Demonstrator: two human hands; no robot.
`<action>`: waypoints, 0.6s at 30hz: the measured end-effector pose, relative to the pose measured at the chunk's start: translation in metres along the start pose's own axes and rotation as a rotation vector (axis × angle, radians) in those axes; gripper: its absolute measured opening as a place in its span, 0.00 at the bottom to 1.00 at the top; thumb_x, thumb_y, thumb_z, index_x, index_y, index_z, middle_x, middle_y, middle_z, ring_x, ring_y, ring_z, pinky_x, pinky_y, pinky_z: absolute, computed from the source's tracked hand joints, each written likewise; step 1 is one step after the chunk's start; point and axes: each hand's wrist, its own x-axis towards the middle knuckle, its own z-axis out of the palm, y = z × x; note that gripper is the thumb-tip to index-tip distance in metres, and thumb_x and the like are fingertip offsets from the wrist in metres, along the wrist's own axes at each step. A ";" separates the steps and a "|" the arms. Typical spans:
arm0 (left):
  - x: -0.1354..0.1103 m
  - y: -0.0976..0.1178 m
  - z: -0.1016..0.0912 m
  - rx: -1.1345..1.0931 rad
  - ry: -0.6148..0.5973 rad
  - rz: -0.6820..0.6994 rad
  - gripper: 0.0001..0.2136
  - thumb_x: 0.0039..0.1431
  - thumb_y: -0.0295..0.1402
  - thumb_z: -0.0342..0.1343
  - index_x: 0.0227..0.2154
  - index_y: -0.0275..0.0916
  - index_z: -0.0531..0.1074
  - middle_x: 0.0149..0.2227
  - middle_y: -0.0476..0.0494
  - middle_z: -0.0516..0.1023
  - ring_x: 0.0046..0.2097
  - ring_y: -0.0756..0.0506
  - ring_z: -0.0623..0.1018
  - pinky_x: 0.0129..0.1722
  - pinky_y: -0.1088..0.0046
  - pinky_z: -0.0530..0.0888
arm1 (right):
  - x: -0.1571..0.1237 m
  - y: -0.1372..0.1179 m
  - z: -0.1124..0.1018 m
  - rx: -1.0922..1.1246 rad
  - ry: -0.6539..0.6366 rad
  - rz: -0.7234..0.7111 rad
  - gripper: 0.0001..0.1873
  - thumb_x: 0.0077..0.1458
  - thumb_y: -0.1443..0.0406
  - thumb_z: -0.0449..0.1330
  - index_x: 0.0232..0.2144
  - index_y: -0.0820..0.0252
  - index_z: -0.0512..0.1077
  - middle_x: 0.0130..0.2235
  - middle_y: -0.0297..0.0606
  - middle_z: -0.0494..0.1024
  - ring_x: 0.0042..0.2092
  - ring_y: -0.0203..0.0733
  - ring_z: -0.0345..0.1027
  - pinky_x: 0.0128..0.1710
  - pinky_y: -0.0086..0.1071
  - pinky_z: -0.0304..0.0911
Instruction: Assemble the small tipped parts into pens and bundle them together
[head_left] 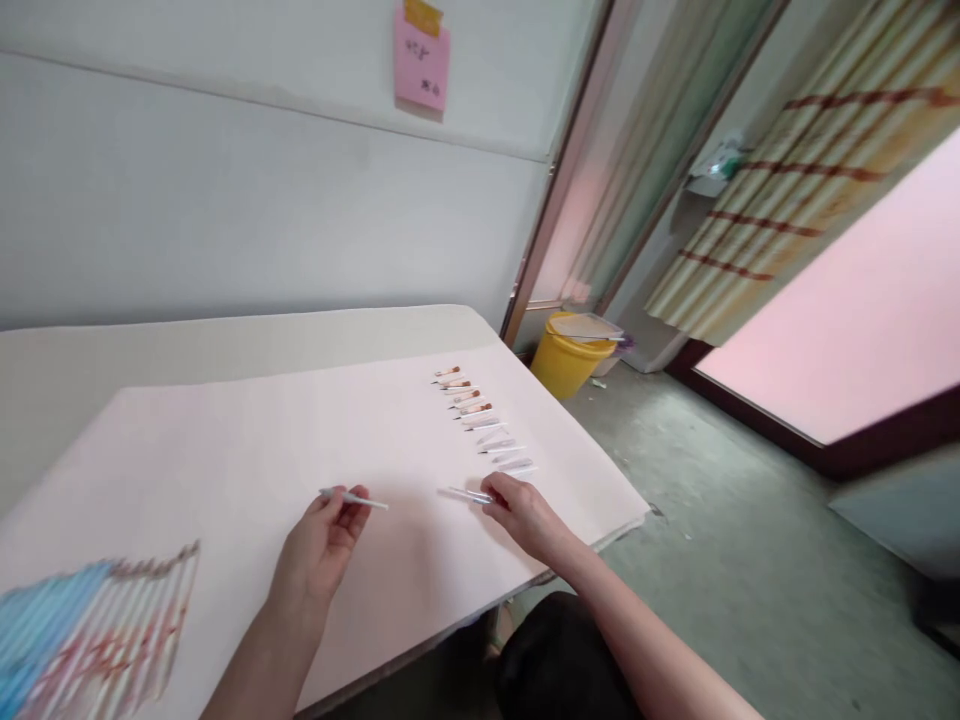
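Note:
My left hand [330,540] pinches a slim white pen refill [361,499] with a thicker greyish end, held just above the white sheet. To the right, my right hand [521,510] has its fingers closed on a clear pen barrel [469,494], whose thin end points left toward the refill. The two pieces are apart. Beyond my right hand runs a slanting row of small pen parts [472,410], several with brown ends and dark tips. Clear plastic pieces [514,465] lie at the near end of that row, close to my fingers.
Blue pens [52,620] and white pens with reddish patterns [127,630] lie side by side at the lower left. The white sheet [247,440] covers the table. A yellow bin [566,365] stands on the floor past the right edge. A pink note [421,62] hangs on the wall.

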 end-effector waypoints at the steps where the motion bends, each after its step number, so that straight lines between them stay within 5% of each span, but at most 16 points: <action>1: 0.001 0.004 0.000 -0.016 0.004 0.013 0.09 0.57 0.19 0.48 0.24 0.33 0.68 0.28 0.44 0.74 0.33 0.48 0.78 0.31 0.71 0.78 | 0.008 -0.015 -0.001 0.061 0.008 -0.053 0.07 0.52 0.70 0.55 0.36 0.58 0.67 0.35 0.35 0.72 0.35 0.37 0.64 0.33 0.27 0.55; 8: 0.003 0.027 -0.010 -0.060 0.006 0.139 0.06 0.55 0.20 0.51 0.26 0.33 0.68 0.29 0.42 0.74 0.33 0.48 0.78 0.31 0.72 0.77 | 0.055 -0.090 0.020 0.176 -0.015 -0.185 0.11 0.50 0.74 0.56 0.35 0.56 0.71 0.35 0.34 0.72 0.33 0.36 0.64 0.32 0.28 0.55; 18: 0.005 0.029 -0.011 -0.050 0.017 0.181 0.05 0.55 0.21 0.51 0.26 0.34 0.68 0.30 0.43 0.74 0.33 0.48 0.77 0.33 0.70 0.77 | 0.060 -0.074 0.040 0.352 0.014 -0.152 0.11 0.50 0.74 0.55 0.34 0.56 0.72 0.32 0.32 0.70 0.31 0.34 0.63 0.31 0.27 0.55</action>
